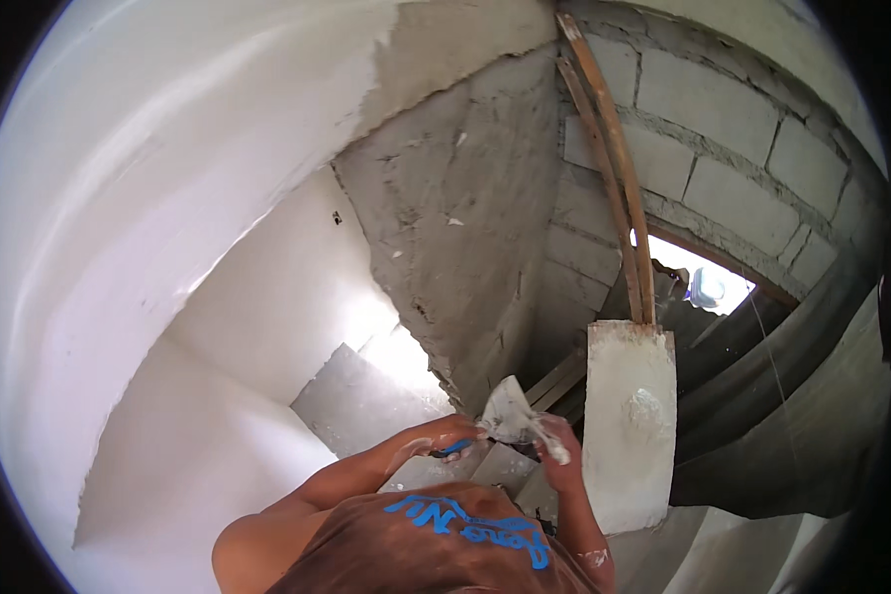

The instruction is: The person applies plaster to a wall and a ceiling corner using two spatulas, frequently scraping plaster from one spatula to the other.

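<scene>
Both my hands are close together in front of my chest. My left hand [449,434] is closed around a tool with a blue handle [453,448]; the rest of that tool is mostly hidden. White smears cover my left wrist and fingers. In my right hand [565,461] is a putty knife [508,410], its wide blade caked in white plaster. The blade points up and to the left, its edge close to the fingers of my left hand. Whether they touch it, I cannot tell.
Right of my hands stands a pale board [629,431] with a dab of plaster, and two wooden poles [619,168] rise behind it. A rough grey wall [455,218] lies ahead, a block wall [718,129] with an opening at right. Dark sheeting [762,436] hangs there. Smooth white walls [99,228] curve along the left.
</scene>
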`<action>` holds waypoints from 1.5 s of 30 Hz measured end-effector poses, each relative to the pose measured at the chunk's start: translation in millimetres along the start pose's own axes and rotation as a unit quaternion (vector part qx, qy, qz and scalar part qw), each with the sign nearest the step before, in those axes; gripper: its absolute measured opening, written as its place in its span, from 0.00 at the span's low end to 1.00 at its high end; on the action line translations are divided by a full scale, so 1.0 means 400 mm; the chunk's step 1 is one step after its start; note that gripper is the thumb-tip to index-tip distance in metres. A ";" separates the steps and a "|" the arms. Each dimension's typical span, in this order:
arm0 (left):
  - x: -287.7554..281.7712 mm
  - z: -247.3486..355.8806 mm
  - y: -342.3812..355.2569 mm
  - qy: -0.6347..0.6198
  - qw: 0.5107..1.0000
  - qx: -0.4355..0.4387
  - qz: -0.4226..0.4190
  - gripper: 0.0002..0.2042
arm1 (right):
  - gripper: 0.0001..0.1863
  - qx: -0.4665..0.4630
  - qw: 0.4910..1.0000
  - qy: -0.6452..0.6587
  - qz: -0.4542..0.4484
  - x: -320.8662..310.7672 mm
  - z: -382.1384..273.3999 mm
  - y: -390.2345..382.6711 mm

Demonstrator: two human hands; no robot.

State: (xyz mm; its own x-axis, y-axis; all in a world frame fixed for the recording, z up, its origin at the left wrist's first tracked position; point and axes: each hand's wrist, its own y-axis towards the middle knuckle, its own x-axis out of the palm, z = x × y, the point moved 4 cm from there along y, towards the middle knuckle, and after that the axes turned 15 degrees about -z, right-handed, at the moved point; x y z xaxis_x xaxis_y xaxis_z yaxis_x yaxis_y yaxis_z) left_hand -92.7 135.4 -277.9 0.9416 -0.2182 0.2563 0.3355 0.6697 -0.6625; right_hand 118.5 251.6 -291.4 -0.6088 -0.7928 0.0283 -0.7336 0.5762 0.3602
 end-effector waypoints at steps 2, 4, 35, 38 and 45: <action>-0.006 -0.036 -0.077 -0.054 0.998 -0.004 0.040 0.19 | 0.21 -0.103 0.981 -0.147 -0.078 0.071 -0.025 0.027; -0.028 -0.092 -0.136 -0.063 0.997 0.007 0.054 0.19 | 0.23 -0.105 0.966 -0.151 -0.181 0.149 -0.028 0.043; 0.231 0.053 -0.495 -0.198 0.912 0.302 0.197 0.19 | 0.13 0.310 0.927 0.205 0.046 0.076 0.078 -0.070; 0.292 0.085 -0.547 -0.186 0.883 0.333 0.274 0.18 | 0.13 0.339 0.873 0.350 0.014 0.137 -0.055 0.004; 0.403 0.083 -0.595 -0.220 0.830 0.308 0.411 0.10 | 0.16 0.401 0.803 0.432 -0.090 0.206 -0.254 0.064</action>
State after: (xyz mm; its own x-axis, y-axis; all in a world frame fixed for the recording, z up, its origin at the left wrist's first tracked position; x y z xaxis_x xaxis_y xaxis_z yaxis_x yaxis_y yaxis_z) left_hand -21.6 -35.6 -55.2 0.6996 0.6805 0.2181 -0.6190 0.7296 -0.2907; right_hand 80.1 180.7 -185.0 -0.2885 -0.5190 0.8046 -0.9557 0.1052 -0.2748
